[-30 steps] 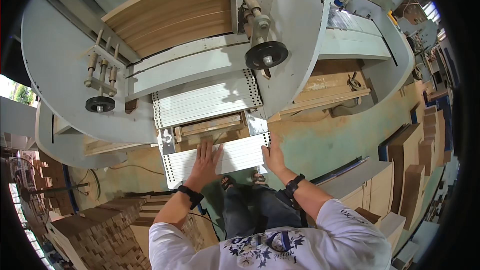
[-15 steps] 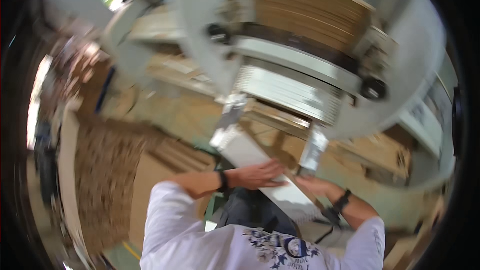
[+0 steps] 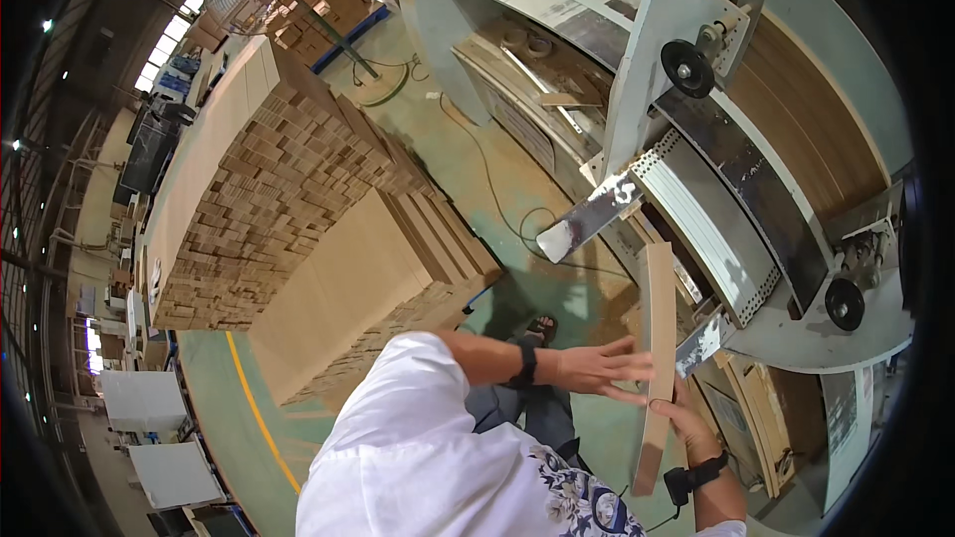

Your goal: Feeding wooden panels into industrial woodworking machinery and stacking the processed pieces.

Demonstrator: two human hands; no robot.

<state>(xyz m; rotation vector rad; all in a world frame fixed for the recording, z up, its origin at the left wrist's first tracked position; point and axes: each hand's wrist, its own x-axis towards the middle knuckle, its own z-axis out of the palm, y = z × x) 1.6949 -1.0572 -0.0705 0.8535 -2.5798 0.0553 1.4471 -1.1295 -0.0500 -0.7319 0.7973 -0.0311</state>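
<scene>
A worker stands at a pale grey feeding machine [image 3: 696, 0] on a green factory floor [image 3: 468, 169], holding a slim stack of flattened cardboard sheets [image 3: 657, 338] on edge between both hands. The left hand [image 3: 597, 370] presses flat against the stack's near face, fingers [image 3: 627, 348] spread and straight; the right hand [image 3: 691, 423] cups the far side lower down, fingers curled onto the edge, though their tips are hidden. The stack stands nearly upright just in front of the machine's perforated metal feed plate [image 3: 711, 229]. Such sheets look light and stiff along their length but liable to fan apart or slip sideways (best squeezed from both faces near the middle). Tall pallets of brown cardboard [image 3: 298, 199] rise to the left.
</scene>
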